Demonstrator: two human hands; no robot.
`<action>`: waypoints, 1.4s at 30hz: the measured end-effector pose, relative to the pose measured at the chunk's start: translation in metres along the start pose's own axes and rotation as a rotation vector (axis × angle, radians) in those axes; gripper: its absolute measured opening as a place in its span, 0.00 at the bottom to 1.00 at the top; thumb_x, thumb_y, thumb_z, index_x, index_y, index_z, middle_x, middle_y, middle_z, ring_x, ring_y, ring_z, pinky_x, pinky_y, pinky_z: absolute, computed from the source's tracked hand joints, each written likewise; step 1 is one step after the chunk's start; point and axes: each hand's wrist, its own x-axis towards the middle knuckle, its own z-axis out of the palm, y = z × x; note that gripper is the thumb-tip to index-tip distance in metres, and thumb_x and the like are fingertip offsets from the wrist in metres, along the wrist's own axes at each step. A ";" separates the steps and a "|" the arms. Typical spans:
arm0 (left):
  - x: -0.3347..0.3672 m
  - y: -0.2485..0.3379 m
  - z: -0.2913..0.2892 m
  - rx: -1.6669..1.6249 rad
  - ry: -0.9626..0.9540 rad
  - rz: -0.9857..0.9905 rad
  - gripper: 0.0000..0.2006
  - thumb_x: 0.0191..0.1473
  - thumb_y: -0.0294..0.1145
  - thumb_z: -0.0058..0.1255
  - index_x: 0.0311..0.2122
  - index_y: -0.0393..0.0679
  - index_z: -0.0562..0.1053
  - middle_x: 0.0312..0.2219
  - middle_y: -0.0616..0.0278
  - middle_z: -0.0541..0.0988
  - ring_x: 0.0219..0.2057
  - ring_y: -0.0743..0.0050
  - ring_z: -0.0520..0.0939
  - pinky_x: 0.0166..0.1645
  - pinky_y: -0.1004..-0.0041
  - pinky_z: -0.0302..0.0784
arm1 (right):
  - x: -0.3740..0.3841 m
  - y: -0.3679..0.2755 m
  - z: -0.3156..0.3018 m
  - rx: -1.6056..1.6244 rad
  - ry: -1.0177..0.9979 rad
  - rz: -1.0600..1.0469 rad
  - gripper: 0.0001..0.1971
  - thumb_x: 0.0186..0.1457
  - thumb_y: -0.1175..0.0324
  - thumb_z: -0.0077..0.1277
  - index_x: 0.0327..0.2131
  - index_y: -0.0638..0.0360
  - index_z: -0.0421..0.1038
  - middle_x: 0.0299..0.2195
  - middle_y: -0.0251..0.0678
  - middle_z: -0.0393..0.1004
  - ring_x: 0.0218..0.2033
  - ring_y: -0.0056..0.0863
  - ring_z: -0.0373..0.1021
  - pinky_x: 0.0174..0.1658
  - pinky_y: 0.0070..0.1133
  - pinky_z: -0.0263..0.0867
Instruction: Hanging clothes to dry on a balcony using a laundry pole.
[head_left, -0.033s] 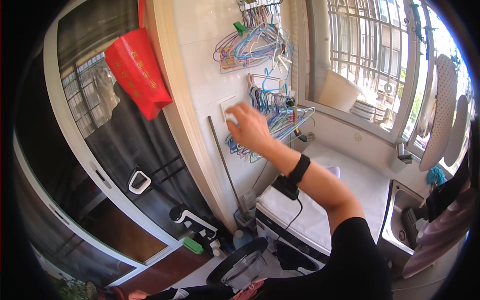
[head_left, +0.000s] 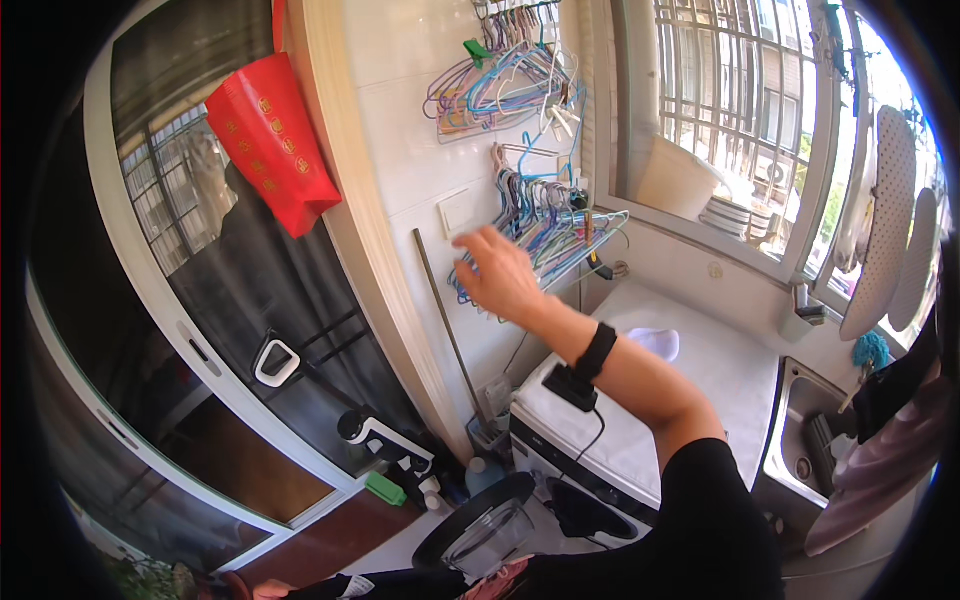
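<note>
My right hand (head_left: 497, 275) is raised in front of the wall, its fingers loosely bent and apart, with nothing in them. Just above its fingertips is a white switch plate (head_left: 457, 210), and a gap shows between the two. Behind the hand hangs the lower bunch of coloured clothes hangers (head_left: 575, 240). A black band (head_left: 597, 350) with a small black box and cable circles my right wrist. At the bottom edge only part of my left hand (head_left: 272, 590) shows, beside black cloth (head_left: 415, 585) with a white label; its grip is hidden.
A front-loading washing machine (head_left: 700, 360) with its round door (head_left: 475, 520) open stands below, a pale cloth (head_left: 655, 344) on top. Right of it is a sink (head_left: 800, 440). A stick vacuum (head_left: 385, 440) leans by the glass door; a red bag (head_left: 272, 145) hangs above.
My right hand has dropped slightly, away from the switch plate, which now shows more fully. More of the pale cloth on the washing machine shows beside my forearm.
</note>
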 end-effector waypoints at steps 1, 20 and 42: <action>0.003 0.003 0.003 0.102 0.043 0.004 0.09 0.43 0.28 0.45 0.32 0.39 0.68 0.29 0.63 0.70 0.30 0.75 0.71 0.38 0.77 0.70 | -0.025 0.006 0.008 0.007 -0.088 0.133 0.11 0.45 0.68 0.48 0.35 0.57 0.68 0.32 0.41 0.68 0.35 0.40 0.67 0.37 0.32 0.64; 0.020 0.026 0.047 0.090 -0.190 -0.006 0.18 0.44 0.36 0.48 0.40 0.39 0.65 0.34 0.58 0.66 0.34 0.69 0.71 0.41 0.72 0.70 | -0.034 0.201 0.020 0.449 0.385 1.170 0.18 0.48 0.58 0.49 0.28 0.67 0.68 0.17 0.39 0.71 0.16 0.28 0.70 0.21 0.24 0.65; 0.022 0.027 0.081 -0.021 -0.195 -0.090 0.14 0.41 0.27 0.46 0.37 0.38 0.65 0.33 0.58 0.67 0.35 0.69 0.71 0.42 0.73 0.70 | -0.039 0.220 -0.035 0.989 0.530 1.202 0.10 0.51 0.67 0.43 0.32 0.67 0.61 0.23 0.39 0.66 0.19 0.29 0.69 0.16 0.21 0.65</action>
